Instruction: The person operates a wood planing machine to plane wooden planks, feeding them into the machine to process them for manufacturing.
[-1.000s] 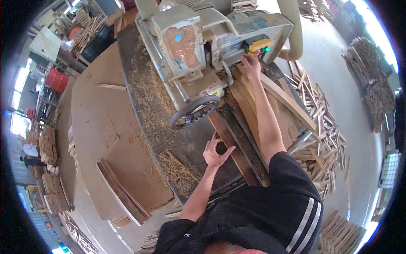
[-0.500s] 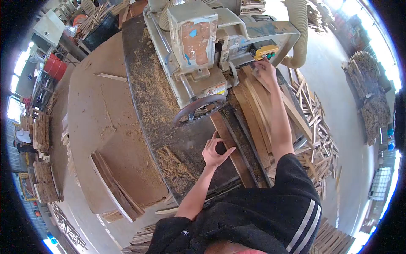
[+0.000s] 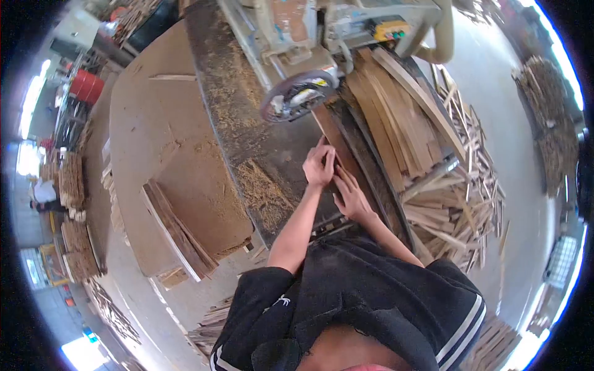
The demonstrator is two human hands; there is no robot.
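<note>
A narrow brown wooden board (image 3: 336, 137) lies lengthwise on the dark machine table (image 3: 281, 162), its far end running under the machine beside the handwheel (image 3: 298, 96). My left hand (image 3: 319, 165) is at the board's left edge, fingers curled and closed against it. Just behind it, my right hand (image 3: 354, 196) rests over the near part of the board. Its fingers are stretched forward and its thumb stands apart. The board's near end is hidden by my right hand.
Several boards (image 3: 387, 114) lie right of the dark rail (image 3: 378, 167). A yellow control box (image 3: 391, 29) is on the machine. Sawdust (image 3: 263, 188) covers parts of the table. Dark strips (image 3: 176, 229) lie on the brown side table (image 3: 167, 123); offcuts (image 3: 473, 185) heap up at right.
My right hand has come down from the control box to the board, beside my left hand. My left hand has closed from a wide thumb-and-finger spread. The view has shifted, with the machine higher in frame.
</note>
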